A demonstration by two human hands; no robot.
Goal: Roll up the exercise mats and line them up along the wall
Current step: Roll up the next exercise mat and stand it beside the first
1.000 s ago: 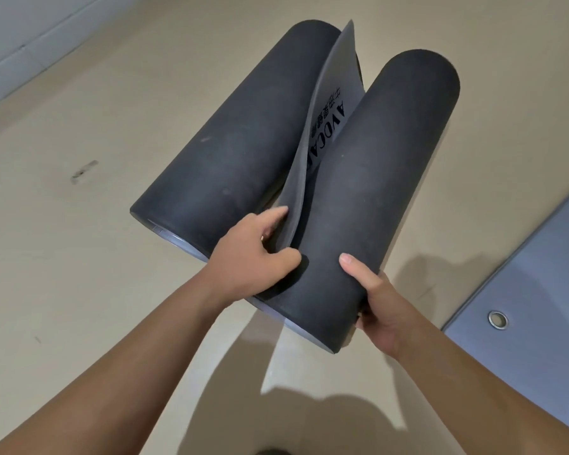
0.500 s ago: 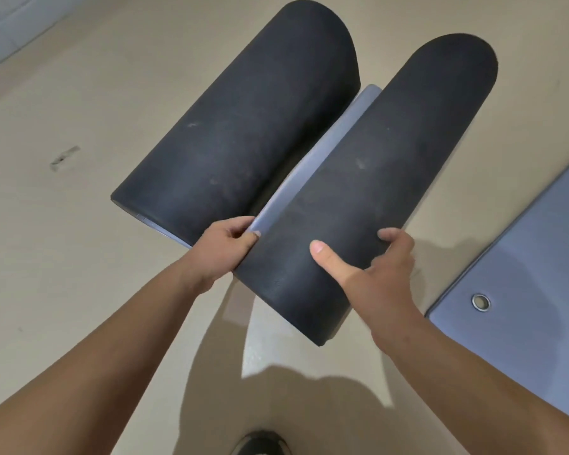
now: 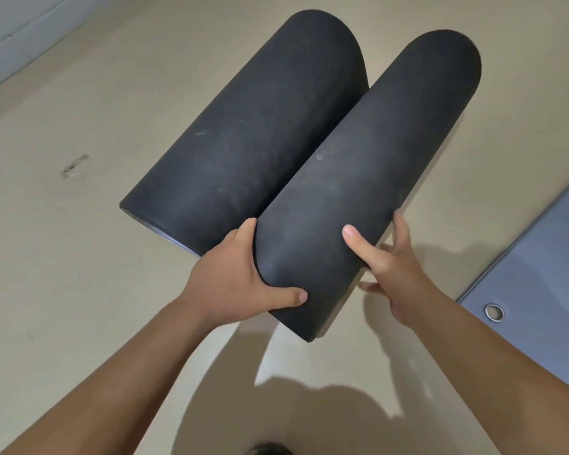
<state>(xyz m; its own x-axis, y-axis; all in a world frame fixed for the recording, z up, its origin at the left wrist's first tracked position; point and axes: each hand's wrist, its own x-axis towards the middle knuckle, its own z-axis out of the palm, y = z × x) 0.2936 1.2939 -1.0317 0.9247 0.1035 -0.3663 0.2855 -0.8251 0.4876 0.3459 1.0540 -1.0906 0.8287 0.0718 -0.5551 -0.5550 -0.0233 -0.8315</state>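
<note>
Two dark grey rolled mats are held side by side above the floor, touching along their length. The left roll (image 3: 243, 136) is partly behind my left hand. The right roll (image 3: 368, 165) is gripped at its near end by both hands. My left hand (image 3: 240, 284) wraps its near left edge, fingers tucked between the rolls and thumb on top. My right hand (image 3: 385, 261) holds its right side, thumb on top and fingers underneath.
A flat blue-grey mat (image 3: 546, 277) with a metal eyelet (image 3: 494, 312) lies on the beige floor at the right. A white wall base (image 3: 20, 37) runs along the upper left. A dark shoe tip (image 3: 270, 449) shows at the bottom edge.
The loose flap that stood up between the rolls has been tucked away and no longer shows. My left hand shifted from the flap onto the right roll's near end; the rolls now lie closed together.
</note>
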